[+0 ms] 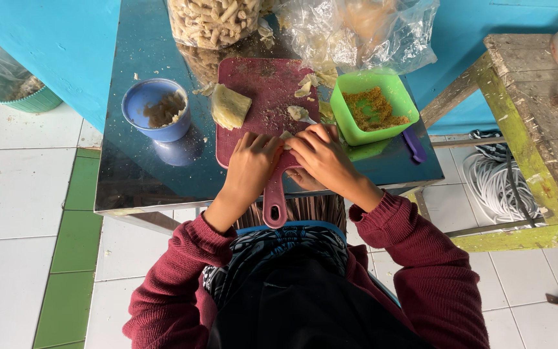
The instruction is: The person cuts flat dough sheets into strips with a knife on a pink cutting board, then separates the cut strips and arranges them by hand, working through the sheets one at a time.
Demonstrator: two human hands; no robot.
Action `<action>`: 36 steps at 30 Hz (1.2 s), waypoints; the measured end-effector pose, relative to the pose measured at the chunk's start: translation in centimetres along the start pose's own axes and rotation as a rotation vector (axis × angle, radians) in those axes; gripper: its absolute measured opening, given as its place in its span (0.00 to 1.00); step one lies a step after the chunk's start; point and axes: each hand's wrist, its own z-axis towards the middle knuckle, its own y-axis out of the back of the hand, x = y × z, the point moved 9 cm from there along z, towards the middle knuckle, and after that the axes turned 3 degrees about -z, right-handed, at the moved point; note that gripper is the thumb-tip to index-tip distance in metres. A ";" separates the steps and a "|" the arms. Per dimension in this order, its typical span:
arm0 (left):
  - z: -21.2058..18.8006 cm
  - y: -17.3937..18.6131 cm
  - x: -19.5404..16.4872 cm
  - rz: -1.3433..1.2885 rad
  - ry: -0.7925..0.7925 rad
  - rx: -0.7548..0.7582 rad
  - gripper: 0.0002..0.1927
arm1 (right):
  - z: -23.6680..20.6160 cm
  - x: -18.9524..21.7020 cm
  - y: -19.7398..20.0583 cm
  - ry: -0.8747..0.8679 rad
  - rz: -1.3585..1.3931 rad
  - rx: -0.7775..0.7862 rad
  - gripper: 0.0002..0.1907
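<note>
Both hands are pinching a small pale piece of food [286, 137] at the near end of a red cutting board [266, 90] — left hand [250, 161] and right hand [321, 155] touching, fingers curled. A folded wrapper [230, 106] is lying further up the board, a blue bowl [156, 110] sitting left, a green tub [371, 106] right — all on a shiny metal table [137, 174] over white floor tiles [14, 194].

Bare desk [137, 181] lies open left of the cutting board [259, 90]; blue bowl [156, 110], green container [369, 106], jar [214, 22] and plastic bag [363, 32] block the rest.
</note>
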 end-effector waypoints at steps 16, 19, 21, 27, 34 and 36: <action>0.5 -0.1 -0.2 0.129 -0.016 -0.067 0.07 | -0.1 -1.8 -2.2 -0.122 0.059 -0.023 0.07; 0.8 -0.4 0.1 0.164 -0.006 -0.072 0.06 | -0.1 -2.2 -2.3 -0.154 0.089 -0.027 0.07; 0.8 -0.5 0.3 0.173 0.003 -0.070 0.05 | 0.0 -2.3 -2.1 -0.166 0.085 -0.028 0.07; 0.1 -0.9 -0.3 0.256 -0.047 -0.068 0.13 | 0.8 -1.5 -1.3 -0.080 -0.020 -0.005 0.14; 0.2 -0.4 -0.1 0.224 0.010 -0.038 0.17 | 0.7 -1.0 -0.3 -0.061 0.034 -0.018 0.23; 0.3 -0.4 -0.1 0.201 0.022 -0.028 0.16 | 0.6 -1.1 -0.5 -0.073 0.016 -0.009 0.19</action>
